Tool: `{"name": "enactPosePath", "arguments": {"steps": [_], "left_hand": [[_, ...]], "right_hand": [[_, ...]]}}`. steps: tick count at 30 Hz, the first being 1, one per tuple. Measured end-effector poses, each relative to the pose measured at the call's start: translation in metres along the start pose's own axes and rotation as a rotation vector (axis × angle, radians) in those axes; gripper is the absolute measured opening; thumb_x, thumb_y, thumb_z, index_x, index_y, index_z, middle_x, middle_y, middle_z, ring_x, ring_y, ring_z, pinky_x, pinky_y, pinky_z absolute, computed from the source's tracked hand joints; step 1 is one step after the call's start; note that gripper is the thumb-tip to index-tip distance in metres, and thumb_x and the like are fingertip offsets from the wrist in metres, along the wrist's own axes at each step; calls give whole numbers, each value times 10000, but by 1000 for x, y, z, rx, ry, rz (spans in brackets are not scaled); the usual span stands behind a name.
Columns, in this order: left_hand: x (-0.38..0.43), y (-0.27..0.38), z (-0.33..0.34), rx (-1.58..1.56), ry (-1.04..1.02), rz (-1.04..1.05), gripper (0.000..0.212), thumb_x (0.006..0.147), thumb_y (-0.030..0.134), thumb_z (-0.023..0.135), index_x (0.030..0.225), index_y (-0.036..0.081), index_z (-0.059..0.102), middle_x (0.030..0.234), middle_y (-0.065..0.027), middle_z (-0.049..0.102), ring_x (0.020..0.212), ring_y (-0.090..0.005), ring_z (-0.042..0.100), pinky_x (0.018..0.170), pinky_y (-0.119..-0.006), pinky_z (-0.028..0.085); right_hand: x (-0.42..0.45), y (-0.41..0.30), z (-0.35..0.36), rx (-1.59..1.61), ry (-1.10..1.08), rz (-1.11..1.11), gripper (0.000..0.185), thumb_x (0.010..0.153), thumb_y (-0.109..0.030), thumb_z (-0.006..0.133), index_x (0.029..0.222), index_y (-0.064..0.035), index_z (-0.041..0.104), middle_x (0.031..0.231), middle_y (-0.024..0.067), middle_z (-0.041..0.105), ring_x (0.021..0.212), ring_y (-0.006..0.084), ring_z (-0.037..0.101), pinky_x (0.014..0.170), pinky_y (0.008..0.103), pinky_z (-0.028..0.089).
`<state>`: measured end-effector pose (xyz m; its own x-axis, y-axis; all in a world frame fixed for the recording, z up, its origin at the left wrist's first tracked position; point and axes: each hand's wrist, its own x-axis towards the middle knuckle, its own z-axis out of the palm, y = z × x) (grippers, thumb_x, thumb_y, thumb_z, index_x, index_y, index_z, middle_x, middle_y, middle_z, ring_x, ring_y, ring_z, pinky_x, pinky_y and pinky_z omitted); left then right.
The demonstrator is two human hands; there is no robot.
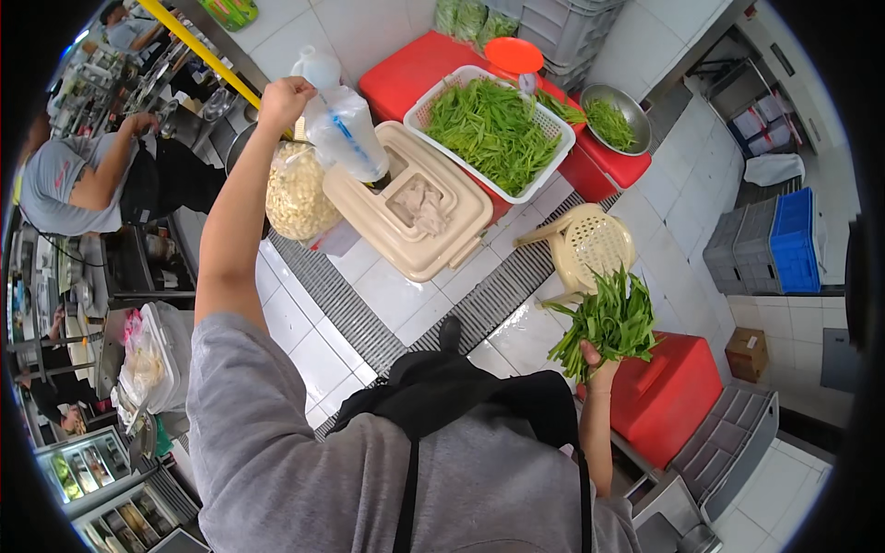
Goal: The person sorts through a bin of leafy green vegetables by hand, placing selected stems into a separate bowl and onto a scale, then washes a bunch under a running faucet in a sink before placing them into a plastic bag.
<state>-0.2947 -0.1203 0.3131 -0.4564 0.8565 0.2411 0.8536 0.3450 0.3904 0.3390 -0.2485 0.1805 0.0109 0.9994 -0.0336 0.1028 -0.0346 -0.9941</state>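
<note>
My right hand (600, 366) grips a bunch of long-leaved greens (612, 318) by the stems, low on the right. The leaves point up and away from me. My left hand (285, 104) is raised at the upper left, its fingers pinched at the top edge of a clear plastic bag (349, 135) with blue print. That bag rests against a beige plastic lid (442, 256). In a recess of the lid lies a crumpled pale cloth or glove (423, 207). Beyond the lid, a white perforated basket (529, 197) is heaped with cut greens (491, 131).
A bag of pale pieces (297, 190) stands left of the lid. A beige stool (598, 242) and a red cooler box (664, 394) are on the right. A steel bowl of greens (612, 117) sits behind. Drain grates cross the tiles. A co-worker (90, 180) is at left.
</note>
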Motion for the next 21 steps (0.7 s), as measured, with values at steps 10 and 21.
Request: {"name": "enactPosePath", "arguments": {"steps": [10, 21], "left_hand": [[37, 14, -81, -311, 403, 170, 206, 864, 205, 538, 980, 43, 588, 779, -70, 642, 679, -145, 601, 639, -271, 473], [-25, 95, 148, -1746, -478, -629, 259, 912, 227, 375, 1105, 66, 438, 810, -80, 563, 614, -206, 544, 551, -398, 492]], "right_hand": [[-1, -9, 9, 24, 0, 17, 616, 609, -157, 754, 1135, 12, 484, 1061, 82, 546, 964, 222, 529, 887, 364, 418], [1, 43, 8, -60, 0, 116, 668, 615, -120, 752, 1191, 0, 437, 1122, 87, 511, 1008, 213, 507, 889, 348, 420]]}}
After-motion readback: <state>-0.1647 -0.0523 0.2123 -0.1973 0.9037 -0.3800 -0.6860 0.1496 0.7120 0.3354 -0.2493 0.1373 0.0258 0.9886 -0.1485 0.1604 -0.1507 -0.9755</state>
